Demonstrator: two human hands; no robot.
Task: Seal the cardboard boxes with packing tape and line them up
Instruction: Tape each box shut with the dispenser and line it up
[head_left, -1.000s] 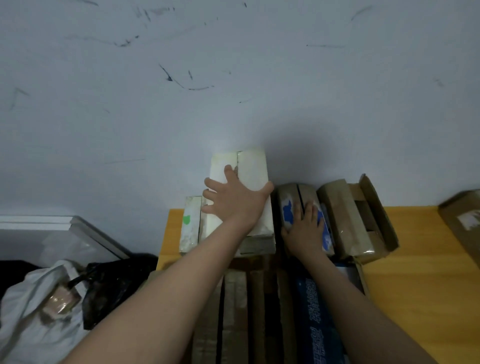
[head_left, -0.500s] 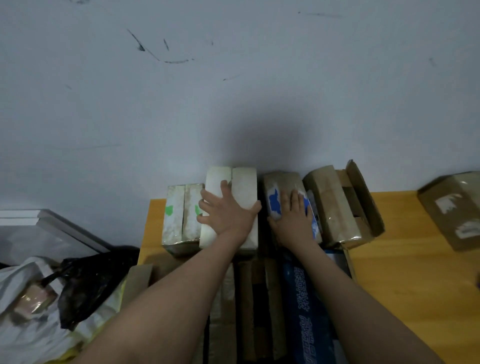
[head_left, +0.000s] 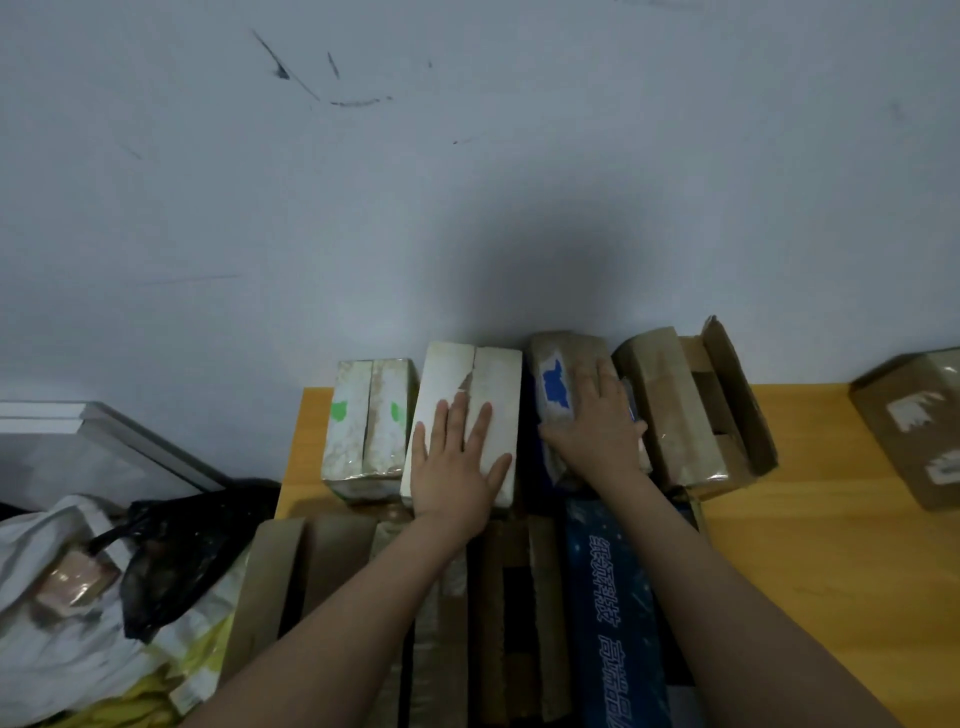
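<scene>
Box lies lengthwise toward wall; left hand flat atop.

Bare left hand, bare right hand

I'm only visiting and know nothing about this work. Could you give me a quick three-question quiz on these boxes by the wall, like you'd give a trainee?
1. True or false: the left hand lies flat, fingers straight, on top of the white box.
2. Which colour is the patch on the brown box under the right hand? A red, B blue, C yellow.
3. Fill in: the box with green marks stands directly to the ___ of the white box.

Key: 1 true; 2 B; 3 left.
</scene>
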